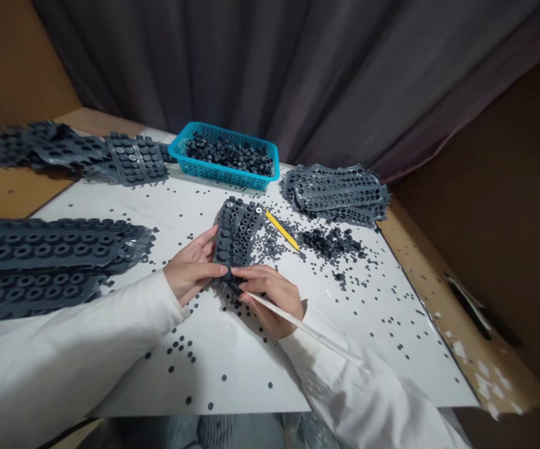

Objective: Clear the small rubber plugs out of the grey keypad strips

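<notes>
A dark grey moulded rubber sheet with rows of round raised bumps is held up over the middle of the white table. My left hand grips its left edge, thumb on the near end. Fingers of my right hand are closed at the sheet's near right corner, pinching there. A thin white stick or cord runs from those fingers back along my right sleeve; I cannot tell exactly what it is. Just beyond the sheet's right side lies a yellow pen-like stick.
A blue basket full of small dark rubber pieces stands at the back. Stacked rubber sheets lie at right, back left and near left. A heap of dark pieces and scattered small discs cover the white board.
</notes>
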### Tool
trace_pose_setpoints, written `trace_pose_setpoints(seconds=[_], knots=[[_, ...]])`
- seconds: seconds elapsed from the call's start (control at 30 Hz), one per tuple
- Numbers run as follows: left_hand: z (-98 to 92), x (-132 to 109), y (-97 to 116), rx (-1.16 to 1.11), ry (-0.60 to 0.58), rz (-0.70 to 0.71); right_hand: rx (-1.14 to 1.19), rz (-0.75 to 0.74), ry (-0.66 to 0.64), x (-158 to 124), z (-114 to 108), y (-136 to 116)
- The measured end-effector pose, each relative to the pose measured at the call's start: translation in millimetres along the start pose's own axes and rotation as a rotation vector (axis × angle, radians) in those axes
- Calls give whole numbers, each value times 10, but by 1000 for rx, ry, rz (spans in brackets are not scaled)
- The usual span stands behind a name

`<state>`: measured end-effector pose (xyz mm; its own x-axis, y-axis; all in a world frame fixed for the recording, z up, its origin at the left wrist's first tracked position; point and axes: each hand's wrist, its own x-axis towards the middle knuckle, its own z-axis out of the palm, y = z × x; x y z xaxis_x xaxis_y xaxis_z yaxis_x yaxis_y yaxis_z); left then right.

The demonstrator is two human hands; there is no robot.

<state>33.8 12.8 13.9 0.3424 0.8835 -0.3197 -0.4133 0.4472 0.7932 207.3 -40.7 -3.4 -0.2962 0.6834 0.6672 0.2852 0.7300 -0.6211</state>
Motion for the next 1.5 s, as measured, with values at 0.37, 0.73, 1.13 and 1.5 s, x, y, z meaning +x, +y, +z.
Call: trace_pose_setpoints(seconds=[0.37,0.73,1.13,1.5], knots=[[-42,-10,-69,59,-3,-22,-92,104,62,6,4,-32],[-225,68,-157,756,-104,340,62,284,128,29,9,-50],[-368,104,-33,1533,-41,493,-4,309,43,31,16,4],[-266,28,-71,1428,-89,579,-15,335,-46,11,42,103]])
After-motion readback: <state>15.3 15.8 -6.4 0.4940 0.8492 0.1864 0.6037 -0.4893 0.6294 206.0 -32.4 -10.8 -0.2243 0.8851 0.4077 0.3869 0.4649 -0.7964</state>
